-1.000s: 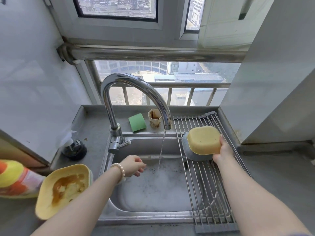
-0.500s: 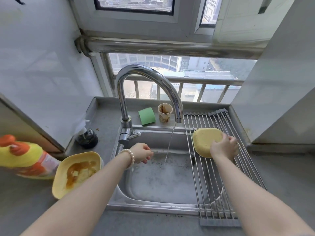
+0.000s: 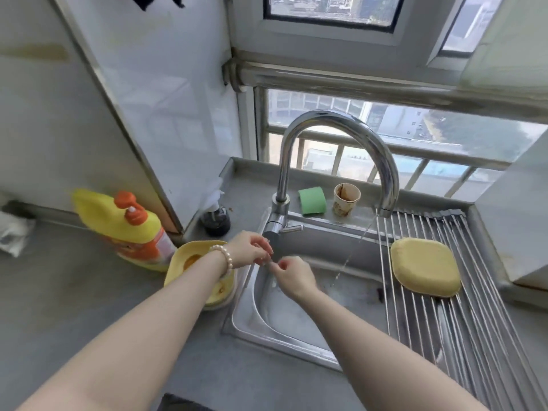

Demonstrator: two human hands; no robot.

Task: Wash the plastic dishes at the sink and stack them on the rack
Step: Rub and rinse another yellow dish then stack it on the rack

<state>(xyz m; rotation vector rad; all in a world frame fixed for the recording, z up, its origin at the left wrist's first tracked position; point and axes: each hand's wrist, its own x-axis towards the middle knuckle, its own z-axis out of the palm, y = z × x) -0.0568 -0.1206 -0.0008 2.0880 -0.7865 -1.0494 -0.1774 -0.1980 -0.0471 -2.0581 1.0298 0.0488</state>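
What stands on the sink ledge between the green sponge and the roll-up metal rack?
In the head view, a stained paper cup stands there.

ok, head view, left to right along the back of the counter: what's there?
Yellow detergent bottle → dark soap dispenser → faucet → green sponge → stained paper cup → yellow dish upside down on the rack.

Left hand (image 3: 252, 250): fingers loosely curled, over the sink's (image 3: 296, 348) left edge, holding nothing.
Right hand (image 3: 295, 277): just beside it, fingers curled, empty.
Rack (image 3: 474, 336): 1 yellow dish (image 3: 425, 266) upside down.
Dirty yellow dish (image 3: 184, 259): on the counter, left of the sink.
Tap (image 3: 335, 161): thin stream running.
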